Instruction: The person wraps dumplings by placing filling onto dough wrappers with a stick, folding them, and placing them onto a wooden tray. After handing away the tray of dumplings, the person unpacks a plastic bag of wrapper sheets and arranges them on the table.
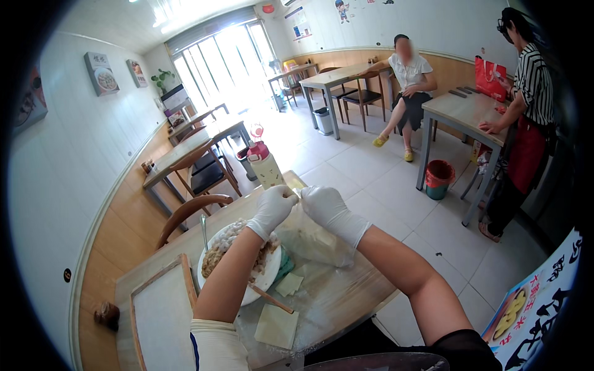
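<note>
My left hand and my right hand, both in white disposable gloves, pinch the top edge of a clear plastic bag. Pale dough wrappers show through the bag, which rests on the wooden table. Below my left forearm is a white plate with a minced filling and a paler, whitish filling; my forearm hides part of it. A metal spoon stands in the plate. A wooden stick leans on its near rim. Square wrappers lie in front of me, with smaller pieces beyond.
A wood-framed tray lies at the left. A bottle with a pink lid stands at the table's far end, near my hands. Green cloth or plastic lies by the plate. One person sits across the room; another stands at a right-hand table.
</note>
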{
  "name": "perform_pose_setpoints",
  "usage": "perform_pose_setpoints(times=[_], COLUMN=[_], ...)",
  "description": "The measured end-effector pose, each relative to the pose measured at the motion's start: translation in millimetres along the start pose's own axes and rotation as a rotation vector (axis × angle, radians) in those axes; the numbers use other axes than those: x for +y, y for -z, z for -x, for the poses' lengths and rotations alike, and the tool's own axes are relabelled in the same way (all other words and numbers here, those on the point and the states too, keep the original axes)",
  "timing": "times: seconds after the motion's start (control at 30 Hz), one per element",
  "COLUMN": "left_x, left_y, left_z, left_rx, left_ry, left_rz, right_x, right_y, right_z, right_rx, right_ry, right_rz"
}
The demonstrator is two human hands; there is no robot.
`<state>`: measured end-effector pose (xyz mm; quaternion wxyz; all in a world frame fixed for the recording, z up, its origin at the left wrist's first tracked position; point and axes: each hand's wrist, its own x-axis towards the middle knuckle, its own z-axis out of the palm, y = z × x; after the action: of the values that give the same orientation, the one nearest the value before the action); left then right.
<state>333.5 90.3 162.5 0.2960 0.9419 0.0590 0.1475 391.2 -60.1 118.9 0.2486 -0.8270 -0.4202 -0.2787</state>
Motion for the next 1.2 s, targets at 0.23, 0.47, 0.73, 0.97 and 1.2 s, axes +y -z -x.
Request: perform_pose_setpoints(times=[0.23, 0.47, 0.73, 0.97, 1.2], left_x=[12.3, 8.4, 8.3, 6.9, -2.1], left_y=[6.2, 7.7, 12.3, 10.7, 8.4], left_z=[1.5, 2.6, 7.2, 13.7, 11.3], left_rx=[0.033, 0.100, 0.133, 0.049, 0.044], left_ry=[-0.040, -0.035, -0.131, -0.131, -0.141], left_rz=[-0.072, -0.285, -0.157, -0.201, -0.169], right_x=[14.9, 18.4, -0.5, 14.1, 25.4], right_y=[-2.2, 5.8, 36.9, 14.4, 15.3], right_z=[6.9, 16.0, 0.6, -9.3, -1.5], right_rx=[0.191, 0.283, 0.129, 0.003, -0.161], right_ry=[0.086, -0.002, -0.128, -0.108, -0.675], right_rz=[0.026, -0.134, -0.570, -0.286, -1.286])
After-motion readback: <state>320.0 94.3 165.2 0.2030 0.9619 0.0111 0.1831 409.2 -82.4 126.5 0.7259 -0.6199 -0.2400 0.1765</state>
